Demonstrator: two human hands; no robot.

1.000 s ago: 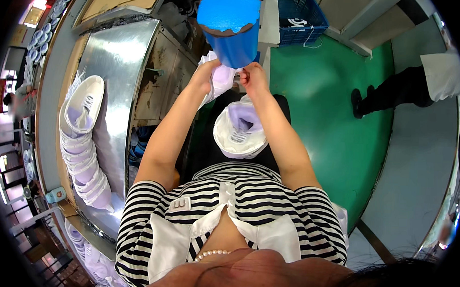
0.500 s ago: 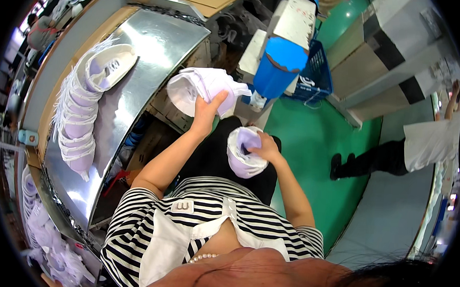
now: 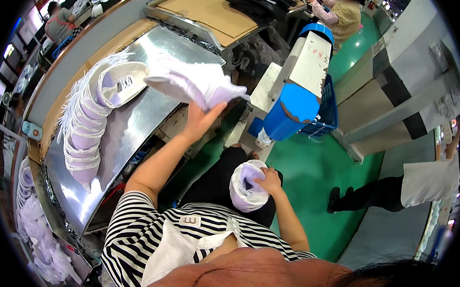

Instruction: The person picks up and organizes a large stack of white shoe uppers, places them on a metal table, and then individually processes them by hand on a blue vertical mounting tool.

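My left hand (image 3: 201,120) grips a pale lavender and white shoe upper (image 3: 212,86), its thumb and fingers pinching the lower side. That upper is raised at the edge of the metal table (image 3: 157,97), its far side washed out by glare. Over my lap, my right hand (image 3: 270,181) is closed on the rim of another lavender shoe upper (image 3: 248,198), whose opening faces up. Several similar uppers stand nested in a curved row (image 3: 85,137) on the metal table, white laces trailing along their left side.
Ahead stands a white machine with a blue cylindrical part (image 3: 291,111), a blue crate (image 3: 328,109) beside it. Flat cardboard (image 3: 207,11) and black pieces (image 3: 259,5) lie beyond the table. More uppers (image 3: 43,238) are at lower left. Another person (image 3: 427,188) stands at right.
My left hand has carried its upper forward and left, toward the row on the table. My right hand keeps its upper over my lap. The whole view has shifted, showing more at the far side.
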